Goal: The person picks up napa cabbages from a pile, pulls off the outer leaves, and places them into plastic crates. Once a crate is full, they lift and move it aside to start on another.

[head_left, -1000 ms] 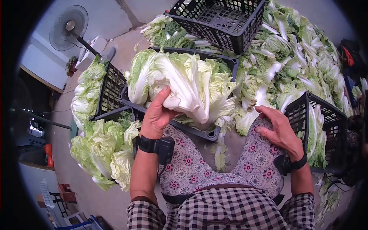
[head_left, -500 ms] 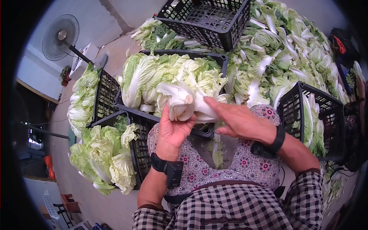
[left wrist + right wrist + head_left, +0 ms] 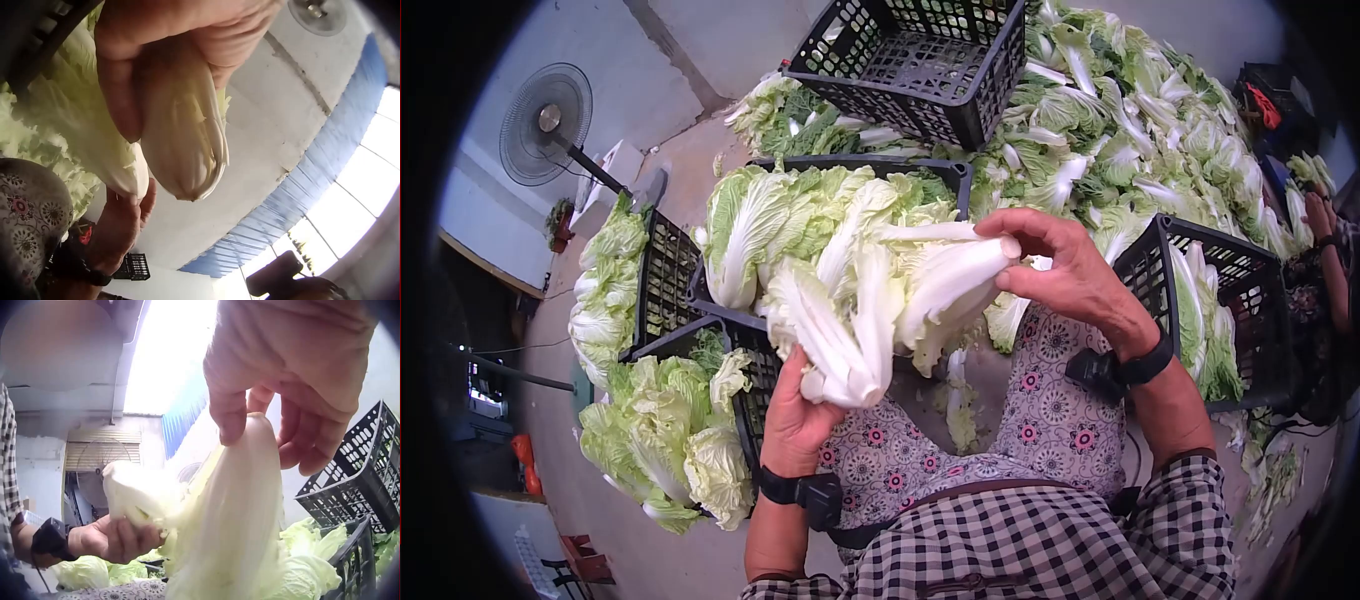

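Note:
My left hand (image 3: 795, 425) grips a pale napa cabbage (image 3: 840, 355) near its base, thumb along the white ribs. Its cut butt points toward my lap. In my right hand (image 3: 1070, 270), thumb and fingers pinch the stem end of a second, narrower napa cabbage (image 3: 960, 285). That one slants, with its butt up to the right and its leaves toward the first. The right wrist view shows the white stem (image 3: 240, 481) hanging below the fingers. Both cabbages are above my lap, their leafy ends close together in front of a filled black crate (image 3: 965, 185).
Cabbage heads (image 3: 665, 430) fill crates on the left. An upturned-side black crate (image 3: 900, 90) stands at the back, and another crate (image 3: 1270, 310) at right holds some cabbage. Loose leaves (image 3: 1120, 150) are heaped behind. A fan (image 3: 547, 120) stands far left; another person's arm (image 3: 1330, 255) shows at right.
My right hand has come up from over the knee and taken hold of the narrower cabbage. It has drawn that stem end up and right, away from the one in my left hand.

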`<act>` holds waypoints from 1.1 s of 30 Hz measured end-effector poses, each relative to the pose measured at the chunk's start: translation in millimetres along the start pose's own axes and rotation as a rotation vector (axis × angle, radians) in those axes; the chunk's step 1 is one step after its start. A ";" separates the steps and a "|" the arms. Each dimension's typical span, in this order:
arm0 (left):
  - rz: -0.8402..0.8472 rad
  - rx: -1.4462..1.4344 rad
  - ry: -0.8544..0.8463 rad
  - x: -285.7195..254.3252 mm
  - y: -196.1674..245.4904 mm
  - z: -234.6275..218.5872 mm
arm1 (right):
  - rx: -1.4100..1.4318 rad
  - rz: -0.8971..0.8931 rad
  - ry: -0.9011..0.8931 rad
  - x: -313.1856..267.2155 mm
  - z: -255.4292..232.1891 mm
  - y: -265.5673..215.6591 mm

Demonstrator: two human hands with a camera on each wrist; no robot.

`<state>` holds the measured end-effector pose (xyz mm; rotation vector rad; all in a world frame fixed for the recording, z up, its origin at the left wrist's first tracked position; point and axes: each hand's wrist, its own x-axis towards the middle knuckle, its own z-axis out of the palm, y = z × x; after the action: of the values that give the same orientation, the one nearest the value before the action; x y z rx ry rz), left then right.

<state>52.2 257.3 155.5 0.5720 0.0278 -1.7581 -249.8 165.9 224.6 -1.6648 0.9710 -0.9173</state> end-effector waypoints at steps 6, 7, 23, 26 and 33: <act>0.001 -0.089 -0.468 0.2 31.6 -2.9 | 0.145 -0.098 0.056 -8.7 -12.1 -12.5; 0.056 -0.031 -0.461 2.0 22.3 17.9 | 0.088 -0.100 -0.002 -9.9 -8.6 -17.5; -0.044 0.077 -0.400 36.3 -73.7 46.7 | 0.107 0.008 0.059 -25.6 44.3 19.8; -0.114 -0.007 -0.323 34.8 -67.2 33.3 | 0.359 0.086 0.118 -23.3 31.8 21.0; -0.044 -0.144 -0.050 48.9 -41.8 -16.9 | 0.420 -0.052 0.589 -60.7 -66.0 17.6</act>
<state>12.4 229.7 109.9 0.4251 0.1319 -1.7960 -336.6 193.4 216.4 -1.0828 1.0228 -1.5779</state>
